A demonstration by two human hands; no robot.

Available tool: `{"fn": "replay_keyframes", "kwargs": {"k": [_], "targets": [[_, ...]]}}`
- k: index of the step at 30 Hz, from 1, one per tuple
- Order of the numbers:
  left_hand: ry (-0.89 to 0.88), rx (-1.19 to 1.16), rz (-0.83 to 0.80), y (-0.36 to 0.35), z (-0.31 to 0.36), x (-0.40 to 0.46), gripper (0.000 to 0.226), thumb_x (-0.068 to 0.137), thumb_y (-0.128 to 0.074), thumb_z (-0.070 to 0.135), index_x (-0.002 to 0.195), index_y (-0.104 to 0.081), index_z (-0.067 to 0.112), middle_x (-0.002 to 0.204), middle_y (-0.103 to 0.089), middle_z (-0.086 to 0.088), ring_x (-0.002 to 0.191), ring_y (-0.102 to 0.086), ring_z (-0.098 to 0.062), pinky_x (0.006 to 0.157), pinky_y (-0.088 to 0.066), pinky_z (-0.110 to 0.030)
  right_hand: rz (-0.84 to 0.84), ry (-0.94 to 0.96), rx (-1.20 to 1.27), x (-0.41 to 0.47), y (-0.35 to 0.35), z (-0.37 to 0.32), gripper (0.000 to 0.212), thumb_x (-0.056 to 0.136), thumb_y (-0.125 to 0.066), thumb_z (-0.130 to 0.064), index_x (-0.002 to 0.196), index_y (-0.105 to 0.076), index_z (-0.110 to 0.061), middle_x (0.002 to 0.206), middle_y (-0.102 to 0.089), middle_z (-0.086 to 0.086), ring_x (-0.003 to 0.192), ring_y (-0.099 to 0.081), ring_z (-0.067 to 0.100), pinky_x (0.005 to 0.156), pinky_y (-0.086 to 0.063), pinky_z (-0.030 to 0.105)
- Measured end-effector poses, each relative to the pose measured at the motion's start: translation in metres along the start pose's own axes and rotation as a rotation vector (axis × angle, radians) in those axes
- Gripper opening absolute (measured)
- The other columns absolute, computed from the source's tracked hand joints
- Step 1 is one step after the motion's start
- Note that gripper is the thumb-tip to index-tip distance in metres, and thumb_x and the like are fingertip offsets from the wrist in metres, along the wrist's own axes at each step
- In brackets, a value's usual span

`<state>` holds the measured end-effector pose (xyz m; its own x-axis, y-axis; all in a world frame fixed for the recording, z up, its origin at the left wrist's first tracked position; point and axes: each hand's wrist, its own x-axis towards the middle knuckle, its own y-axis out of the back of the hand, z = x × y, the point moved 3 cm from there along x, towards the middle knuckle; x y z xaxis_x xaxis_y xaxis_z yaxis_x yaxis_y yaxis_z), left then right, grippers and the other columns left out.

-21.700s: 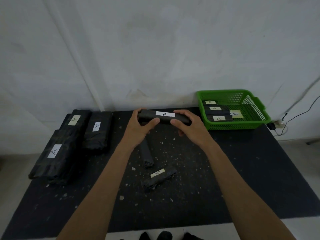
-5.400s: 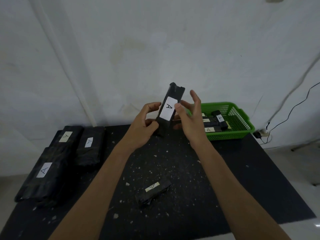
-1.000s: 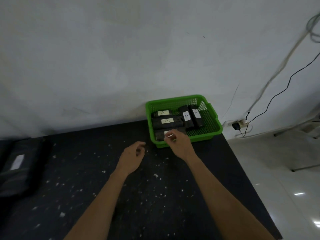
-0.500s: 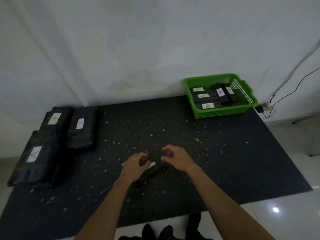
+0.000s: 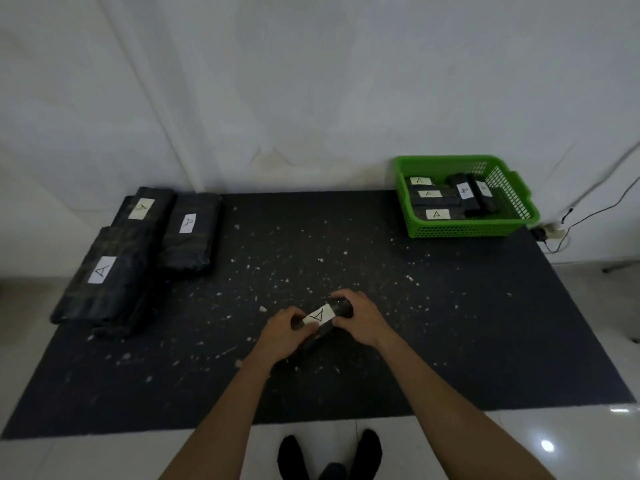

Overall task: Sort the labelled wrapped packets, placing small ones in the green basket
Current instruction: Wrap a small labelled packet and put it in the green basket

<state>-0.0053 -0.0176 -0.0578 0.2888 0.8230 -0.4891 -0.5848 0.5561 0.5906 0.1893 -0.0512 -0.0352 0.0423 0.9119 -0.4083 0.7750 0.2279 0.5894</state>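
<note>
Both hands had dropped onto the last small packet (image 5: 323, 320) near the mat's (image 5: 450, 341) six o'clock edge; left hand (image 5: 284, 332) and right hand (image 5: 360, 318) gripped its ends. Green basket (image 5: 467, 230) at two o'clock, holding five packets, awaited this final one.

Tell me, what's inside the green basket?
The green basket holds five small black packets with white "A" labels, three lying crosswise and two lengthwise. Whatever lies beneath them is covered.

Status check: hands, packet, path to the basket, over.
Left hand and right hand both grip the small packet on the mat. Green basket far right, five packets inside. Nothing between, only white crumbs.
</note>
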Motion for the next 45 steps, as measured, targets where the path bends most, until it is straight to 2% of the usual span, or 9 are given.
{"fn": "replay_keyframes", "kwargs": {"k": [6,9,14,18,21,27,36,40,45], "targets": [[-0.154,-0.284,0.014,0.026,0.063,0.005,0.031,0.096,-0.065,0.036,0.123,-0.063,0.021,0.121,-0.07,0.0,0.108,-0.066,-0.01,0.101,-0.052,-0.036,0.189,0.191,0.18,0.009,0.06,-0.036,0.069,0.091,-0.071,-0.007,0.149,-0.044,-0.033,0.148,-0.044,0.0,0.133,-0.051,0.018,0.111,-0.043,0.03],[-0.216,-0.417,0.138,0.042,0.1,0.006,0.043,0.095,-0.066,0.03,0.135,-0.053,0.02,0.131,-0.064,-0.001,0.115,-0.062,-0.012,0.103,-0.05,-0.035,0.35,0.154,0.343,0.006,0.086,-0.054,0.07,0.093,-0.072,-0.025,0.153,-0.037,-0.032,0.133,-0.048,-0.004,0.109,-0.062,0.012,0.095,-0.049,0.028],[-0.261,-0.752,0.25,0.067,0.143,0.011,0.077,0.089,-0.073,0.023,0.151,-0.028,0.025,0.137,-0.057,-0.004,0.121,-0.06,-0.023,0.099,-0.055,-0.047,0.198,0.206,0.346,-0.005,0.113,-0.074,0.047,0.096,-0.067,-0.037,0.139,-0.05,-0.034,0.118,-0.064,0.005,0.101,-0.068,0.019,0.075,-0.064,0.035],[-0.36,-0.675,0.356,0.088,0.162,0.002,0.081,0.091,-0.073,0.027,0.155,-0.023,0.025,0.134,-0.054,0.0,0.109,-0.061,-0.011,0.077,-0.059,-0.024,0.195,0.302,0.326,-0.019,0.145,-0.092,0.032,0.099,-0.064,-0.028,0.131,-0.062,-0.032,0.114,-0.067,0.001,0.097,-0.069,0.016,0.066,-0.059,0.024],[-0.409,-0.66,0.42,0.109,0.169,-0.009,0.092,0.089,-0.073,0.032,0.157,-0.012,0.037,0.138,-0.045,0.0,0.112,-0.057,-0.013,0.082,-0.062,-0.035,0.215,0.327,0.323,-0.029,0.171,-0.102,0.029,0.099,-0.065,-0.026,0.126,-0.068,-0.036,0.111,-0.067,-0.008,0.095,-0.066,0.011,0.067,-0.054,0.02],[-0.563,-0.486,0.33,0.14,0.2,-0.035,0.052,0.093,-0.068,0.027,0.14,-0.046,0.032,0.127,-0.051,0.001,0.094,-0.071,-0.017,0.078,-0.06,-0.026,0.317,0.39,0.47,-0.035,0.199,-0.12,0.031,0.099,-0.064,-0.028,0.127,-0.06,-0.04,0.119,-0.062,0.006,0.095,-0.07,0.02,0.063,-0.056,0.027],[-0.589,-0.496,0.408,0.155,0.216,-0.041,0.036,0.092,-0.071,0.03,0.122,-0.051,0.026,0.121,-0.056,-0.006,0.093,-0.064,-0.02,0.062,-0.052,-0.015,0.413,0.46,0.668,-0.042,0.184,-0.142,0.041,0.091,-0.077,-0.023,0.125,-0.054,-0.024,0.102,-0.058,0.008,0.071,-0.064,0.012,0.067,-0.06,0.032],[-0.598,-0.474,0.457,0.152,0.218,-0.042,0.038,0.089,-0.074,0.029,0.119,-0.049,0.026,0.114,-0.054,0.01,0.104,-0.059,-0.014,0.085,-0.057,-0.031,0.511,0.467,0.661,-0.046,0.181,-0.149,0.042,0.088,-0.08,-0.021,0.12,-0.052,-0.017,0.092,-0.052,-0.002,0.066,-0.057,0.007,0.067,-0.059,0.035],[-0.626,-0.44,0.471,0.151,0.219,-0.043,0.038,0.09,-0.074,0.023,0.117,-0.048,0.019,0.107,-0.053,0.012,0.096,-0.055,-0.003,0.083,-0.049,-0.019,0.518,0.468,0.673,-0.047,0.177,-0.152,0.041,0.088,-0.078,-0.013,0.118,-0.05,-0.013,0.092,-0.053,-0.004,0.079,-0.056,0.008,0.071,-0.059,0.04]]}}
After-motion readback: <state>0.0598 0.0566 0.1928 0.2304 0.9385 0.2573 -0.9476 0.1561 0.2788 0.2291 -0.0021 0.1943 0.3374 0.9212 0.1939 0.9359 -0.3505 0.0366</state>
